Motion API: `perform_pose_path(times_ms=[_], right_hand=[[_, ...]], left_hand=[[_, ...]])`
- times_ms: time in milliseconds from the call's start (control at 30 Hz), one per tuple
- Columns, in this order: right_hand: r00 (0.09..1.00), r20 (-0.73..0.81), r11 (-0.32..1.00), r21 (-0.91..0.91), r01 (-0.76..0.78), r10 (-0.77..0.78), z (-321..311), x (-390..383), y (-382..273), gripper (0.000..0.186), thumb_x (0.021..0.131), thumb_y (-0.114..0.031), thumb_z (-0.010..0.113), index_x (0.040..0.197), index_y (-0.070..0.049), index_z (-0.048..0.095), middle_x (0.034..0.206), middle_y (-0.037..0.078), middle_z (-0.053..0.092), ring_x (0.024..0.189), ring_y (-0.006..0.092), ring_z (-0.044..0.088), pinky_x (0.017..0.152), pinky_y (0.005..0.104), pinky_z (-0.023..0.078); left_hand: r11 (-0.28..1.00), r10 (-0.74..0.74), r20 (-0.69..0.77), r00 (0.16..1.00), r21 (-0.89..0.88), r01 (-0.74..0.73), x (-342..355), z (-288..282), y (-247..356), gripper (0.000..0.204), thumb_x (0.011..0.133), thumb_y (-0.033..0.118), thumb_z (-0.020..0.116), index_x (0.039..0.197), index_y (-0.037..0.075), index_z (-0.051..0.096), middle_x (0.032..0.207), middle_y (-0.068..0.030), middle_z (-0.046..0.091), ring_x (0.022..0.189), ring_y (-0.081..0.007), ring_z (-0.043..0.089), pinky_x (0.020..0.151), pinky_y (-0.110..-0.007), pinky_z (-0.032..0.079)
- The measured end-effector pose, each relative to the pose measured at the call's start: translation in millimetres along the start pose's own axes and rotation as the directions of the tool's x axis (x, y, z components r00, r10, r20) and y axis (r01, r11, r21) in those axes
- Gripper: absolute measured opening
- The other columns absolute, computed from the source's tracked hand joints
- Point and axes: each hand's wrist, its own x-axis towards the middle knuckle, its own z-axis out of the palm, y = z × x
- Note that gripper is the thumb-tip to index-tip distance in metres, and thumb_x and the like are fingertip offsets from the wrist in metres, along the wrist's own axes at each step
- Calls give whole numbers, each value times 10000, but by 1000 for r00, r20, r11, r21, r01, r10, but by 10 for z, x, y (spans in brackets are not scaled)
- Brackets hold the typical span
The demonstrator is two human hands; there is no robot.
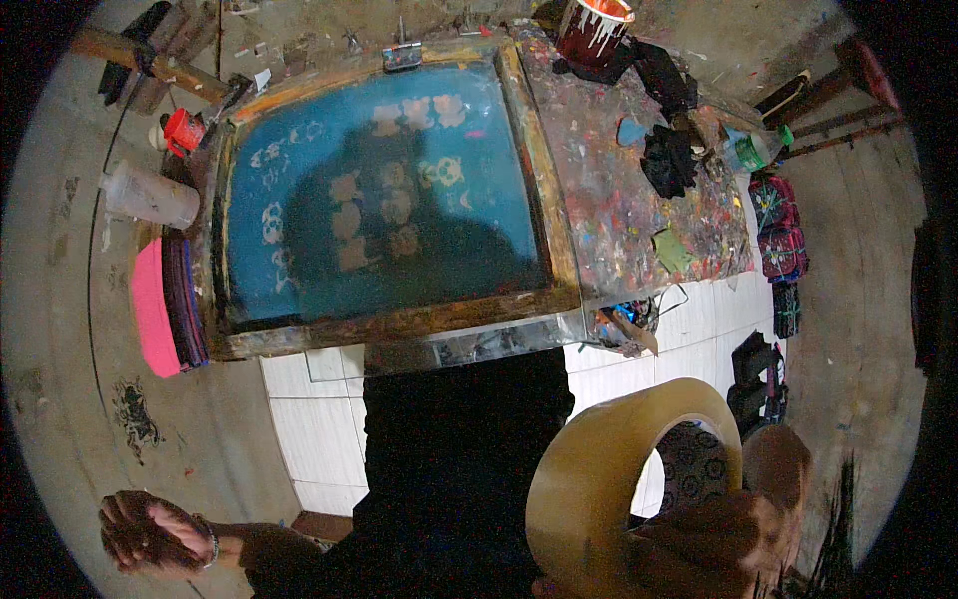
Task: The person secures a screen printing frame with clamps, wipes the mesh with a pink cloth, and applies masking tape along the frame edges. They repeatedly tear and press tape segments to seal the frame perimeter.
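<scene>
Close in front at the lower right, my right hand (718, 539) is wrapped round the lower side of a wide roll of clear tan packing tape (577, 484). The roll stands tilted, and a dark patterned surface shows through its hole. Out to the lower left, my left hand (158, 536) is raised with its fingers curled in and a bracelet at the wrist. What it holds, if anything, cannot be made out. Ahead of me lies a screen-printing frame (561, 235) with a blue mesh (479, 220) bearing pale cartoon-head shapes. Neither hand touches the frame.
A paint-spattered table (609, 215) holds a black crumpled cloth (667, 162), a plastic bottle (758, 150) and a paint-streaked bucket (589, 35). Left of the frame are a translucent container (152, 195), a red cup (184, 132) and a pink-topped stack (152, 309). Dark bundles (778, 230) lie at right.
</scene>
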Motion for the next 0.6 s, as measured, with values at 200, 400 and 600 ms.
perform_pose_path(times_ms=[200, 400, 600], right_hand=[[981, -75, 981, -67, -185, 179, -295, -365, 16, 135, 873, -174, 602, 931, -110, 706, 802, 64, 690, 651, 235, 649, 690, 388, 520], [636, -259, 661, 17, -750, 727, -488, -1347, 293, 129, 856, -121, 609, 930, -104, 714, 833, 50, 705, 672, 201, 663, 703, 365, 521], [321, -640, 363, -71, -929, 698, -341, -2679, 1916, 196, 863, -139, 621, 1041, -92, 688, 925, 183, 680, 805, 333, 670, 688, 401, 514]], left_hand=[[999, 22, -19, 1000, -44, -23, 339, -75, -152, 166, 785, 20, 647, 678, 75, 533, 730, -17, 445, 690, -140, 453, 648, -291, 349], [951, -272, -32, 962, -161, 264, 329, -217, -627, 129, 848, 73, 640, 791, 62, 524, 789, -13, 449, 737, -152, 437, 662, -276, 365], [947, -286, -245, 926, 76, 312, 328, 28, -1396, 142, 851, 95, 668, 825, 89, 528, 861, -16, 435, 829, -157, 436, 705, -332, 390]])
